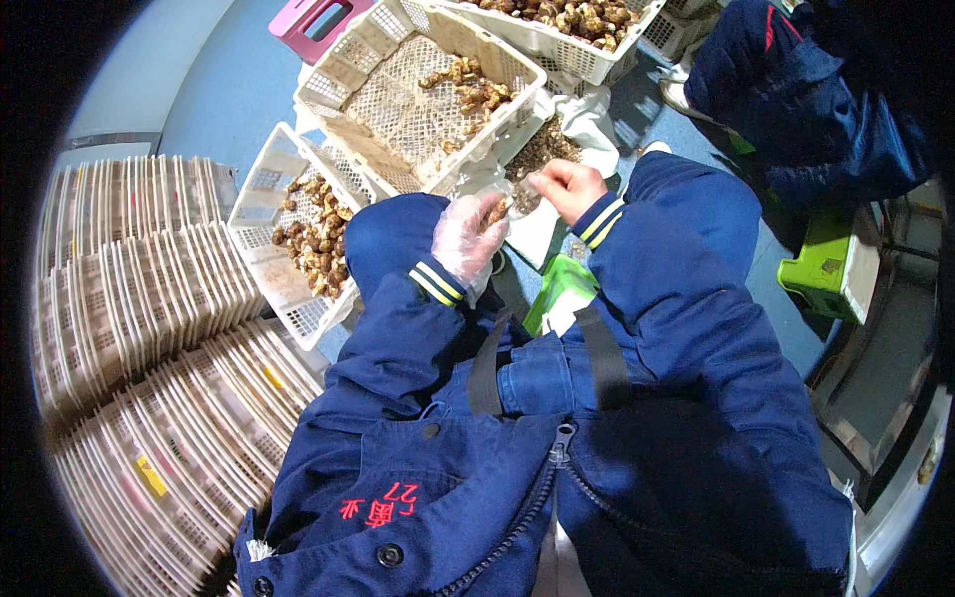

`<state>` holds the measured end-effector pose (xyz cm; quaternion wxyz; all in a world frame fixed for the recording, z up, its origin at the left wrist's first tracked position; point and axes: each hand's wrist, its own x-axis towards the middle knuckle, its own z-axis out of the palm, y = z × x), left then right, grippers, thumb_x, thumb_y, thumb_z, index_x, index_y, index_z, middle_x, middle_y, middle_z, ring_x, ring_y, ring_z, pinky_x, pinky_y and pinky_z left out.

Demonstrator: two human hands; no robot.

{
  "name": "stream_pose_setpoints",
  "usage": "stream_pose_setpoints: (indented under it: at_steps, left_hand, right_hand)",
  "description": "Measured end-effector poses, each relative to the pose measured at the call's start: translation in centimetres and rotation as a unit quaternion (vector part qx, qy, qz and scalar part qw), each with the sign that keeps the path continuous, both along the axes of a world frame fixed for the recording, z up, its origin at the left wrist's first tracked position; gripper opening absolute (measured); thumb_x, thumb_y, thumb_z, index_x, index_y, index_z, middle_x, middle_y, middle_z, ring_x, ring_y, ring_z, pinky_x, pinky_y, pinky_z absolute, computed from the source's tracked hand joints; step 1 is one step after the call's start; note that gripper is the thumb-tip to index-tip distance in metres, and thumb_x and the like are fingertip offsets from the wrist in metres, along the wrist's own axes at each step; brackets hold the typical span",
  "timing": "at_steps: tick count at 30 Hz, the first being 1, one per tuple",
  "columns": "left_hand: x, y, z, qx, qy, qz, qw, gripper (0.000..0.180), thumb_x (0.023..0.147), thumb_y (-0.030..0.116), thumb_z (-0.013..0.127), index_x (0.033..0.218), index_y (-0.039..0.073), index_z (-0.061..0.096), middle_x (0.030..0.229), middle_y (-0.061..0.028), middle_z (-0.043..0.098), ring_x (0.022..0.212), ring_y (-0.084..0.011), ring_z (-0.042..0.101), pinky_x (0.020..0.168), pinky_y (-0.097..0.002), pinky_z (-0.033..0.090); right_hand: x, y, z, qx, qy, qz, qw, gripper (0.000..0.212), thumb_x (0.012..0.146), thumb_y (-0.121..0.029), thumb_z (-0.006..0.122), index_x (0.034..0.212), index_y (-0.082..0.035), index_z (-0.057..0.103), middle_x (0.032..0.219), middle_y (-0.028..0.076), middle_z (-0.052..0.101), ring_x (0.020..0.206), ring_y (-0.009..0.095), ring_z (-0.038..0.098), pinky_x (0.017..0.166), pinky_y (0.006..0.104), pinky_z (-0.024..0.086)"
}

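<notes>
My left hand (465,241), in a clear plastic glove, is closed around a small brown mushroom (498,210). Close on its right, my bare right hand (571,189) is pinched; whatever its fingers hold is hidden. Beneath and just beyond the hands, an open whitish bag (589,127) contains brown trimmings (543,149). Ahead of my left hand sits a white mesh crate (390,99) with mushrooms (476,92) gathered along its right side. A second white crate (267,204), tilted by my left knee, holds a heap of brown-capped mushrooms (316,234).
Another crate of mushrooms (589,22) stands at the far side, near a pink stool (313,28). Stacked white crates (149,298) fill the left. At the right are a person's dark-clothed leg (796,99) and a green-and-white stool (831,264). A green object (563,289) lies between my knees.
</notes>
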<state>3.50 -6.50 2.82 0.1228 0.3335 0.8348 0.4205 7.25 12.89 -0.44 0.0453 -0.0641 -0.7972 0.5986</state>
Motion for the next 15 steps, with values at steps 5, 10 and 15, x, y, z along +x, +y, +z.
stream_pose_setpoints:
  at_steps: [5,10,15]
  left_hand:
    - [0.2,0.8,0.2,-0.045,0.050,0.013,0.998,0.033,0.069,0.004,0.063,0.101,0.003,0.058,0.085,-0.0131,0.058,0.079,-0.0271,0.057,0.072,-0.0337,0.045]
    - [0.0,0.4,-1.0,-0.009,0.134,0.011,0.991,0.033,0.066,-0.001,0.063,0.097,0.007,0.058,0.076,-0.0119,0.058,0.070,-0.0289,0.057,0.064,-0.0343,0.046]
    - [0.1,0.6,-1.0,0.008,0.134,0.032,0.990,0.032,0.068,0.000,0.062,0.099,0.008,0.060,0.077,-0.0120,0.057,0.071,-0.0270,0.058,0.064,-0.0328,0.046]
  right_hand:
    - [0.4,-0.4,-0.7,-0.047,0.041,0.059,0.996,0.025,0.081,-0.024,0.063,0.071,-0.001,0.060,0.054,0.003,0.052,0.052,0.008,0.046,0.049,0.0278,0.041]
    - [-0.1,0.1,-0.5,-0.104,-0.030,0.061,0.992,0.025,0.084,-0.022,0.061,0.069,-0.002,0.058,0.060,-0.004,0.050,0.058,0.004,0.042,0.052,0.0219,0.036]
    - [-0.4,0.8,-1.1,0.002,-0.062,-0.020,0.998,0.026,0.080,-0.024,0.065,0.067,-0.002,0.058,0.056,-0.002,0.051,0.054,0.006,0.043,0.050,0.0246,0.039]
